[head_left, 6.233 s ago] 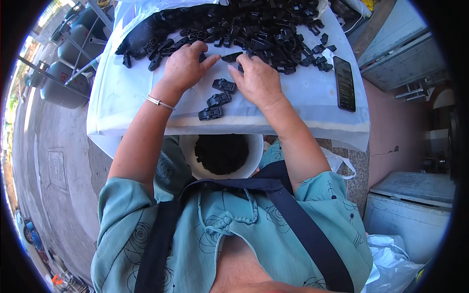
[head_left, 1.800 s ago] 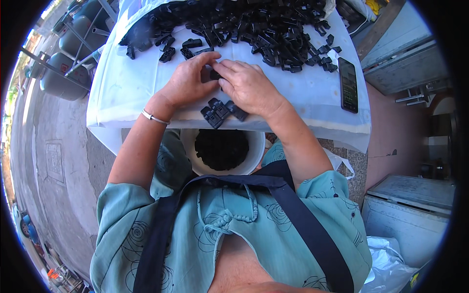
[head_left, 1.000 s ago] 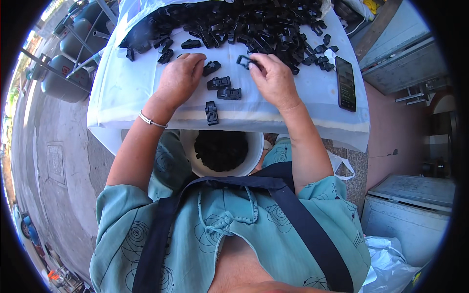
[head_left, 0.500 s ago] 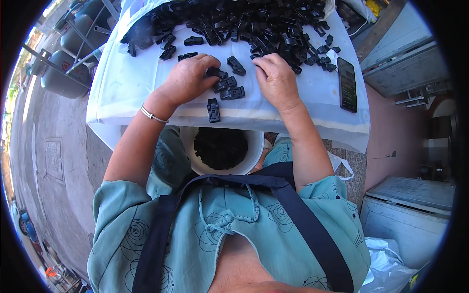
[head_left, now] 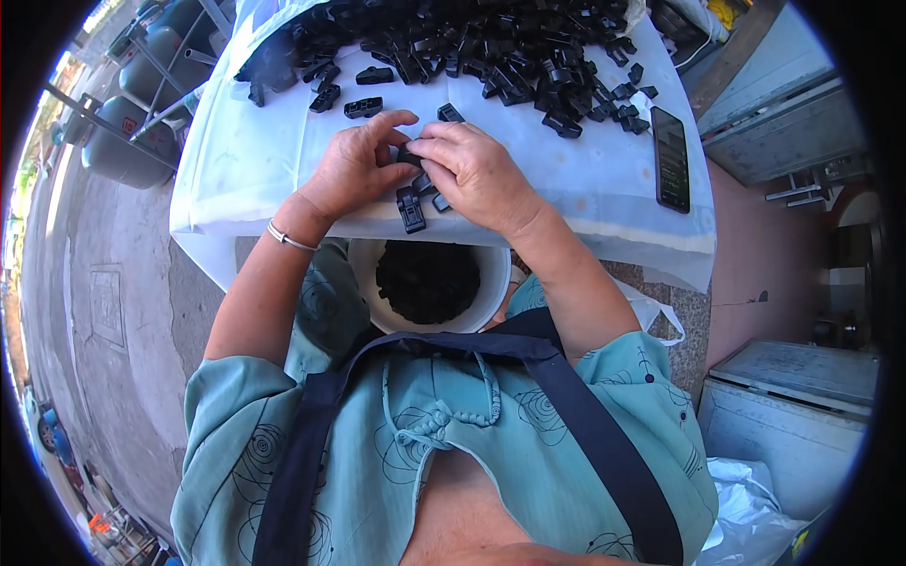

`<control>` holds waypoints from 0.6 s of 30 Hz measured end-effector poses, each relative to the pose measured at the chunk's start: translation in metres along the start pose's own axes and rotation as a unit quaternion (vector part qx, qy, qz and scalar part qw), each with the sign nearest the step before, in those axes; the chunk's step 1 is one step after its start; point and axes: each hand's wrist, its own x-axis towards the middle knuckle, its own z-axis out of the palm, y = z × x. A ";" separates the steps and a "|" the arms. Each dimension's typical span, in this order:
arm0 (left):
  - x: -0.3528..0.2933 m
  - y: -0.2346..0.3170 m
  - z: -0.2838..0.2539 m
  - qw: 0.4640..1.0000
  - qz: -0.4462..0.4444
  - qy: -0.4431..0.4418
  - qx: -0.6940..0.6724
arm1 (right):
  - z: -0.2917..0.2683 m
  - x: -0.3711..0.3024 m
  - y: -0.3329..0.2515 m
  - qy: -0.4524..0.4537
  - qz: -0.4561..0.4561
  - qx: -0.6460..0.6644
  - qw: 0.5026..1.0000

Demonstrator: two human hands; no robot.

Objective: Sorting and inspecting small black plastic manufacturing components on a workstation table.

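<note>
My left hand and my right hand meet over the white-covered table. Between their fingertips is a small black plastic part, mostly hidden by the fingers. My left hand is closed on its left side, and the right fingers pinch it from the other side. Just below my hands a black plastic clip-like piece lies on the cloth, with other pieces partly covered by my right hand. Beyond my fingers lie a few single black pieces. A big heap of the same black parts fills the far side.
A dark phone lies at the table's right side. Below the near edge of the white table cover stands a white bucket holding black pieces. Grey tanks stand at the left, metal cabinets at the right.
My right hand has come left and nearer from the edge of the heap to meet my left hand. It now covers pieces that lay in view between the hands.
</note>
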 end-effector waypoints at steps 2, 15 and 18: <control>0.001 -0.001 0.000 0.999 0.016 0.009 0.028 | -0.001 0.000 -0.002 -0.012 -0.012 -0.010 1.000; 0.002 0.003 -0.003 0.998 0.020 0.013 0.050 | 0.001 0.001 -0.005 -0.032 -0.001 -0.047 0.998; -0.002 0.001 -0.016 0.983 0.089 0.097 0.127 | 0.005 -0.005 -0.004 -0.025 0.013 -0.042 0.999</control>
